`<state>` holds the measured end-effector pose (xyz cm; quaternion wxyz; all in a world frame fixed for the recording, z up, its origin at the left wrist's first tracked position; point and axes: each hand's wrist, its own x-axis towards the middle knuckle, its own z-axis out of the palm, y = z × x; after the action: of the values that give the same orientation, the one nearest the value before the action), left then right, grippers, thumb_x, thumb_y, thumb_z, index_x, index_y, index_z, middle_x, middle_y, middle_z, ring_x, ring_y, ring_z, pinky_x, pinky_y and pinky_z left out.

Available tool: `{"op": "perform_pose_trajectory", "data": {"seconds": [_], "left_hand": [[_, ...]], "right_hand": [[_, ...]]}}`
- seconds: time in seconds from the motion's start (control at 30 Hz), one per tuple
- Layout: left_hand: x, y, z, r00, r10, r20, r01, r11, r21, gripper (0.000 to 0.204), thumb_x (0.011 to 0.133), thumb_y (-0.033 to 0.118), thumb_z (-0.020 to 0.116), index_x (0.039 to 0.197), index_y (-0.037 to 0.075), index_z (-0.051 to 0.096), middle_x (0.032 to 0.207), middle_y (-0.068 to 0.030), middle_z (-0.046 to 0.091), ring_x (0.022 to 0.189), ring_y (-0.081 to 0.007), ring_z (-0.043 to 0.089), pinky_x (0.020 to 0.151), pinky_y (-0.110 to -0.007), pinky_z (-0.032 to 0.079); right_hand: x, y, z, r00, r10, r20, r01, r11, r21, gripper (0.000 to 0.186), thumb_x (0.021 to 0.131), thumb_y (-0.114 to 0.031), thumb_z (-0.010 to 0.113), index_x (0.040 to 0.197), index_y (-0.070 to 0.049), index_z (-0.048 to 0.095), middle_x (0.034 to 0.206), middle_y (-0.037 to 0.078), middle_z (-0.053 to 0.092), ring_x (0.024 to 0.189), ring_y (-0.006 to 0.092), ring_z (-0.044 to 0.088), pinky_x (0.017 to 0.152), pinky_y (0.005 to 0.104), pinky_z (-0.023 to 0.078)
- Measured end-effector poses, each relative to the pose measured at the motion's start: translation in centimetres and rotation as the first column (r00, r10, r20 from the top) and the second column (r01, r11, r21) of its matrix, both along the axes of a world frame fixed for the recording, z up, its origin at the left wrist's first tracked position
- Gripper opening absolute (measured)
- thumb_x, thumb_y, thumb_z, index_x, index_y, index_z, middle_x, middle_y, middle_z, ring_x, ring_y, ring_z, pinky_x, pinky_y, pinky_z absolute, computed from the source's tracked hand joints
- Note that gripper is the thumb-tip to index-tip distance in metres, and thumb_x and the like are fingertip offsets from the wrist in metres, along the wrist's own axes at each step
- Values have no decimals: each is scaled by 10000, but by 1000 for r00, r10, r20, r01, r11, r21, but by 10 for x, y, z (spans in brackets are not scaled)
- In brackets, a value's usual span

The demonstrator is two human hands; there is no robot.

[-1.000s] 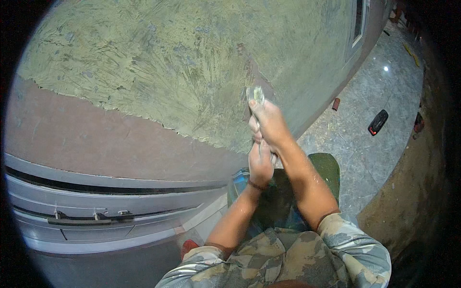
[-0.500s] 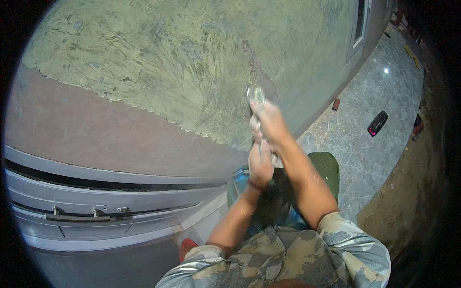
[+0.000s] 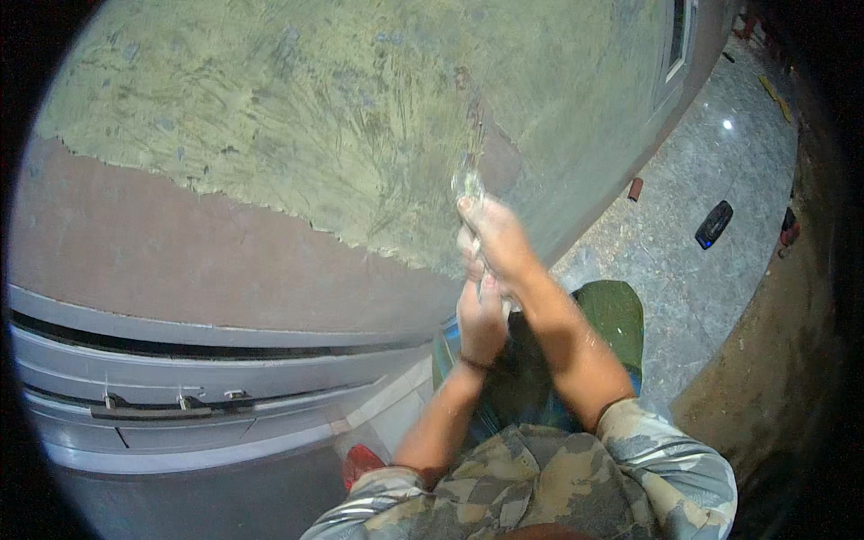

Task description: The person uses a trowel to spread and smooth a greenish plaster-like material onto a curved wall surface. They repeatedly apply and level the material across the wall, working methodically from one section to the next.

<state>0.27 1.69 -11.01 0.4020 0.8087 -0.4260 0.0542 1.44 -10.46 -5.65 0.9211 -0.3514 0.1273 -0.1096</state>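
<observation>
Both my hands grip one plaster-smeared hand tool (image 3: 467, 183), whose pale, rounded end meets the wall (image 3: 297, 117). My right hand (image 3: 497, 236) is closed around it just behind that end. Lower down, my left hand (image 3: 481, 319) closes round its rear part, right below the right hand. Fingers cover most of the tool, so its exact kind cannot be made out. White dust coats my fingers. The wall bears a rough greenish-yellow coat with a ragged lower edge. Beside the tool's end, a bare brownish patch (image 3: 500, 160) shows through the coat.
A grey door frame with metal bolts (image 3: 184, 400) runs along the lower left. On the grey floor (image 3: 675, 270) to the right lie a black device (image 3: 714, 225) with a blue light and a reddish-brown cylinder (image 3: 635, 189). A window (image 3: 677, 45) is at upper right.
My two hands and the tool have shifted slightly down and left in the picture, still gripping. The view has moved a little. The black device's light has turned from pink to blue.
</observation>
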Motion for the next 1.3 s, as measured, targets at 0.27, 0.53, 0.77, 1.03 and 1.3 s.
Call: {"op": "perform_pose_trajectory", "data": {"seconds": [0.27, 0.53, 0.77, 1.03, 1.3], "left_hand": [[8, -11, 31, 968, 26, -249, -27, 1000, 0, 398, 1047, 230, 474, 1275, -82, 567, 1081, -281, 682, 997, -372, 659, 864, -381, 498], [-15, 9, 16, 971, 150, -189, -152, 988, 2, 403, 1047, 239, 446, 1257, -82, 570, 1114, -289, 665, 1043, -386, 650, 909, -384, 479], [-20, 8, 4, 763, 111, -636, -222, 970, -98, 333, 1042, 232, 424, 1098, -44, 600, 999, -200, 655, 915, -346, 616, 845, -405, 474], [-14, 40, 4, 925, 180, -336, -201, 979, -29, 397, 1034, 208, 448, 1311, -53, 560, 1163, -301, 654, 1060, -438, 630, 898, -454, 476], [18, -24, 40, 923, 23, -383, -72, 991, -114, 392, 1053, 321, 475, 1024, -52, 590, 758, -226, 617, 698, -358, 610, 688, -449, 473]], "right_hand": [[6, -22, 19, 993, -87, 86, 85, 996, 30, 253, 1046, -333, 547, 964, -97, 508, 617, 8, 496, 444, 106, 426, 393, 285, 344], [-6, 12, 4, 998, 67, -3, -66, 997, 46, 254, 1043, -359, 551, 979, -124, 480, 575, 15, 476, 405, 101, 415, 368, 265, 334], [-7, 3, -5, 988, 153, -31, -153, 988, 4, 245, 1057, -368, 523, 969, -147, 466, 568, -2, 460, 397, 91, 392, 362, 264, 314], [-6, 45, -7, 993, 118, -21, -116, 989, 89, 226, 1047, -331, 538, 966, -133, 465, 612, 2, 470, 432, 99, 400, 396, 271, 310], [10, -32, 19, 992, -75, 105, 62, 991, 117, 227, 1036, -323, 551, 940, -140, 456, 627, 9, 483, 445, 107, 420, 389, 273, 334]]}}
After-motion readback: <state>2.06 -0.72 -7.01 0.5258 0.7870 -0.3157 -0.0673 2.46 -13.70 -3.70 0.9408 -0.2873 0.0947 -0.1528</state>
